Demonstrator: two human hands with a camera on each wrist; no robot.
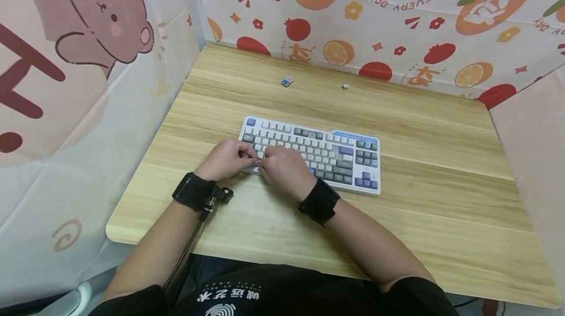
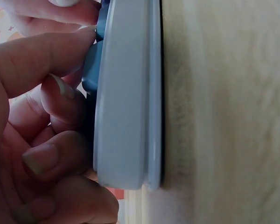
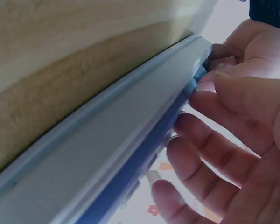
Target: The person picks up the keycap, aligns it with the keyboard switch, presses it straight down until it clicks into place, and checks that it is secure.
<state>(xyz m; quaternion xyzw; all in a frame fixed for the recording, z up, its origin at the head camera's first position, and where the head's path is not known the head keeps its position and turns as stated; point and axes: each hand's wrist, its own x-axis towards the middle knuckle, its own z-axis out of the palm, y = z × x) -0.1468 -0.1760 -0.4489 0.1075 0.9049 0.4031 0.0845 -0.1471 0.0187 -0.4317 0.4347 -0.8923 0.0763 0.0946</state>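
A white keyboard (image 1: 326, 151) with white, grey and purple keycaps lies on the wooden table. Both hands meet over its lower left corner. My left hand (image 1: 231, 158) brings thumb and index together at a dark keycap (image 2: 101, 30) in the front row, its other fingers curled by the keyboard's side. From the right, my right hand (image 1: 286, 166) pinches at the same place, thumb and index fingertips close together in the right wrist view, the other fingers loosely bent above the keys. The fingertips hide most of that keycap.
Behind the keyboard, a small blue-and-white piece (image 1: 287, 81) and a tiny white piece (image 1: 345, 87) lie on the table (image 1: 423, 169). Printed cloth (image 1: 397, 56) stands along the back and left edges. A cable (image 1: 187, 245) runs along the left forearm.
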